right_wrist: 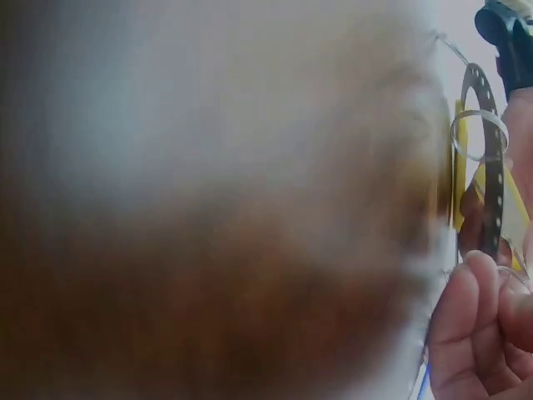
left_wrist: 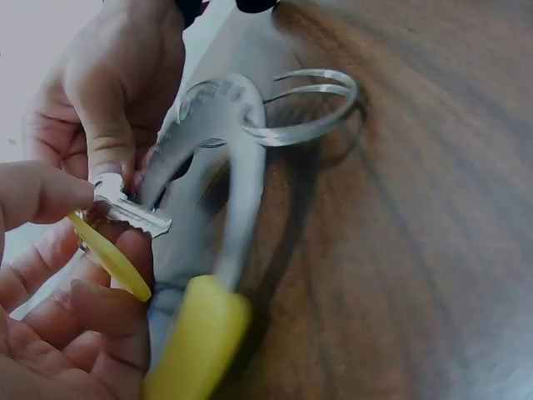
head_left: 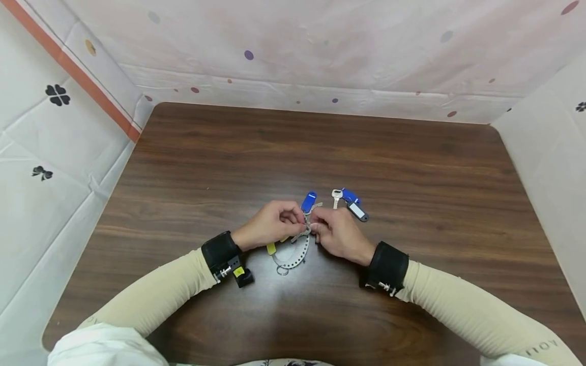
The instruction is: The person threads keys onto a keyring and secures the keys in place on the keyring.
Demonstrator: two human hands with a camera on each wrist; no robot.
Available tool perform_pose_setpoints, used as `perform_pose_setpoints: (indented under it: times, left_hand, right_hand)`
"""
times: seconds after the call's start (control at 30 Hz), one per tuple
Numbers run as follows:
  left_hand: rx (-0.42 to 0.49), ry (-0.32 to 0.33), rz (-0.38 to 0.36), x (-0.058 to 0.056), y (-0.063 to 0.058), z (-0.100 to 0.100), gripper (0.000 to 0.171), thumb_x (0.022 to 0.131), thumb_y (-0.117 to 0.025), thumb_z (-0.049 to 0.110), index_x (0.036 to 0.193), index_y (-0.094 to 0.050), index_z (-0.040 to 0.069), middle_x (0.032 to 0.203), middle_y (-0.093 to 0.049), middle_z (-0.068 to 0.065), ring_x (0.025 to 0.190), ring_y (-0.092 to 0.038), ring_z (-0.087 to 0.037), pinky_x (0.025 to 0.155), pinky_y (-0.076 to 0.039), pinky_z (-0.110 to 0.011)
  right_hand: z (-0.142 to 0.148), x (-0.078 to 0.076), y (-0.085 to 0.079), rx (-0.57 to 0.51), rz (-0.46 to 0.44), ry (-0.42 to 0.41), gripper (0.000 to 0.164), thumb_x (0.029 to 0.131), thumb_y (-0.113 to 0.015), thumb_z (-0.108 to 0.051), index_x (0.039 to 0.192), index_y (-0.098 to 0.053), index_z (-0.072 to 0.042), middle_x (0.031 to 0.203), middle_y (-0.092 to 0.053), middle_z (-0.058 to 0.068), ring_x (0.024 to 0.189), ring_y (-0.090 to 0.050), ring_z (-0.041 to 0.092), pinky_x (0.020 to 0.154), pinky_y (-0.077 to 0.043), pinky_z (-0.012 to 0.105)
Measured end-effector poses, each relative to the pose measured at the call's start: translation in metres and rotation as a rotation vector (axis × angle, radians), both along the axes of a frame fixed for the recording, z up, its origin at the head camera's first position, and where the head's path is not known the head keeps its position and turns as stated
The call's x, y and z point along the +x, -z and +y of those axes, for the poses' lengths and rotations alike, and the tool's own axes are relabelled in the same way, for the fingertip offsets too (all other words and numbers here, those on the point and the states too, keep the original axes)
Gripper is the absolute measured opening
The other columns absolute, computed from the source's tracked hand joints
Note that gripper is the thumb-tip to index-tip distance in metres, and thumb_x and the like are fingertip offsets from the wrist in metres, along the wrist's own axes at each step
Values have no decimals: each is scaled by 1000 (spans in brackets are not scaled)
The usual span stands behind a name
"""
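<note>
Between the two hands is a flat silver key ring (head_left: 299,254) with a row of holes. Yellow tags (head_left: 271,249) and a small split ring (head_left: 282,271) hang from it. My left hand (head_left: 274,223) pinches a silver key (left_wrist: 133,212) with the thumb, and a yellow tag (left_wrist: 112,258) lies against its fingers. My right hand (head_left: 339,234) grips the holed ring where its band runs into the fingertips; its thumb is close to the key's head in the left wrist view. A blue tag (head_left: 309,202) with a key beside it sticks out beyond the fingertips.
Just beyond the right hand lie a loose key (head_left: 336,197), a blue tag (head_left: 350,196) and a black tag (head_left: 357,211) with a white label. The brown wooden table (head_left: 220,152) meets patterned white sheeting (head_left: 320,51) at the back and sides.
</note>
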State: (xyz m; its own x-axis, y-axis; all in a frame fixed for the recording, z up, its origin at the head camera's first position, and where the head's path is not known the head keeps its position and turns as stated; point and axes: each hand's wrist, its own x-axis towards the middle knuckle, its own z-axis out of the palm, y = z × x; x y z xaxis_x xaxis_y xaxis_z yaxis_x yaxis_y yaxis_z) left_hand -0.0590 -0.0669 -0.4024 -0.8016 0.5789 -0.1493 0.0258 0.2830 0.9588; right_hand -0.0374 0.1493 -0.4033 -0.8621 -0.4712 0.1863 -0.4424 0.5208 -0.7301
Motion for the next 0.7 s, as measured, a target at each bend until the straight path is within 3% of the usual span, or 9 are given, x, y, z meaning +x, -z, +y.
perform_pose_setpoints:
  times: [0.13, 0.2, 0.23, 0.3, 0.4, 0.47, 0.57, 0.7]
  left_hand:
    - [39, -2, -16, 0, 1, 0, 7, 91, -74, 6, 96, -70, 5, 89, -73, -5, 80, -66, -10, 72, -54, -21]
    - [42, 10, -13, 0, 3, 1, 7, 91, -74, 5, 96, -70, 4, 88, -73, -5, 80, -66, -10, 72, -54, -21]
    - [37, 15, -12, 0, 3, 2, 6, 90, -74, 4, 96, -71, 3, 89, -73, -5, 80, -66, -10, 72, -54, -21]
    - [23, 29, -3, 0, 5, 2, 6, 89, -73, 3, 95, -71, 2, 89, -73, -5, 80, -66, -10, 72, -54, -20]
    - [-2, 42, 16, 0, 6, 3, 6, 87, -72, 2, 94, -71, 0, 87, -73, -6, 78, -65, -9, 70, -54, -20]
    - [-23, 42, 27, 1, 6, 3, 6, 86, -72, 1, 92, -71, 0, 85, -73, -6, 76, -64, -9, 69, -54, -20]
    - [-49, 45, 46, 2, 6, 4, 5, 85, -73, 1, 90, -71, 2, 83, -72, -4, 74, -63, -8, 69, -54, -20]
    - [-37, 44, 57, 2, 4, 4, 4, 86, -74, 2, 89, -72, 3, 87, -75, -7, 76, -64, -7, 71, -55, -20]
  right_hand:
    - [1, 3, 3, -204, -288, 31, 14, 96, -65, 5, 84, -63, -1, 67, -69, 13, 57, -66, 11, 56, -59, 28]
    - [1, 3, 3, -218, -353, 38, 12, 96, -63, 7, 86, -63, 2, 68, -69, 16, 58, -67, 13, 56, -60, 29]
    - [1, 2, 2, -168, -322, 30, 11, 96, -64, 6, 87, -64, 1, 70, -70, 14, 60, -67, 12, 58, -60, 29]
    - [0, 1, -3, 13, -173, -13, 7, 96, -67, 0, 89, -67, -3, 76, -71, 8, 65, -64, 9, 61, -57, 27]
    - [0, -1, -9, 322, 209, -94, 7, 92, -71, -6, 90, -71, -12, 80, -65, -1, 68, -57, 8, 61, -49, 26]
    - [0, -3, -10, 421, 376, -161, 10, 90, -70, -5, 87, -70, -14, 77, -59, -3, 66, -53, 9, 58, -45, 26]
    - [2, -6, -9, 466, 470, -242, 16, 85, -67, 1, 80, -66, -15, 68, -52, -4, 58, -50, 8, 50, -38, 24]
    - [4, -5, -8, 384, 381, -223, 20, 82, -66, 5, 80, -62, -14, 63, -48, -5, 56, -46, 6, 49, -34, 22]
